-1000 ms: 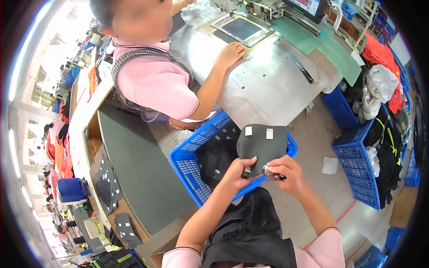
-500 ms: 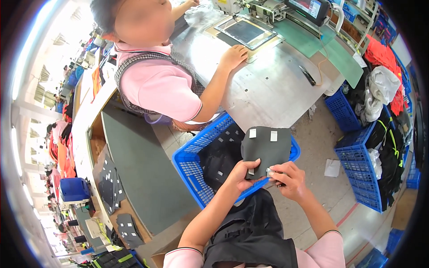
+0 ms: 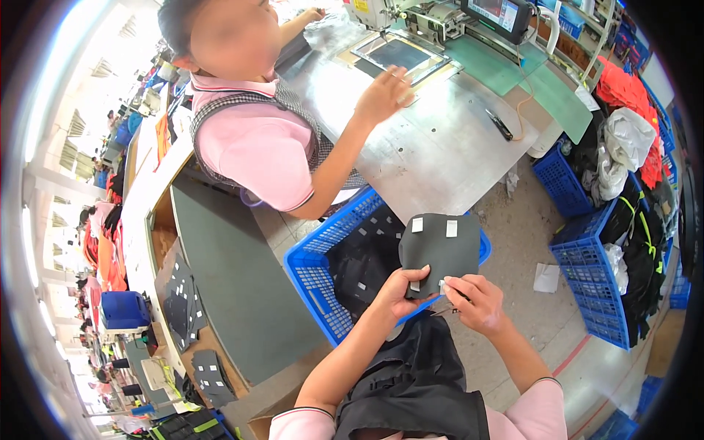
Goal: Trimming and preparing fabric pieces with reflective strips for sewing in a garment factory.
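A dark grey flat panel [image 3: 438,249] with small white patches near its corners is held up over a blue basket. My left hand [image 3: 402,292] grips its lower left edge, thumb on top and fingers underneath. At the lower right corner, my right hand [image 3: 475,299] has its fingers pinched together against a small white patch [image 3: 441,284]. Below those fingers a thin pointed metal tool [image 3: 441,312] sticks out; its kind is not clear. Inside the blue basket [image 3: 312,290] lie several similar dark panels [image 3: 359,257] with white patches.
A co-worker in a pink shirt [image 3: 257,154] is at a metal worktable [image 3: 440,165] with a sewing machine [image 3: 374,13]. On the table lies a black-handled tool [image 3: 500,126]. Blue crates [image 3: 592,275] of dark fabric stand at right, a grey board [image 3: 235,286] at left.
The co-worker's near hand has lifted off the table by the frame. The panel in my hands has shifted slightly right and down. My right fingers have moved a little at its corner.
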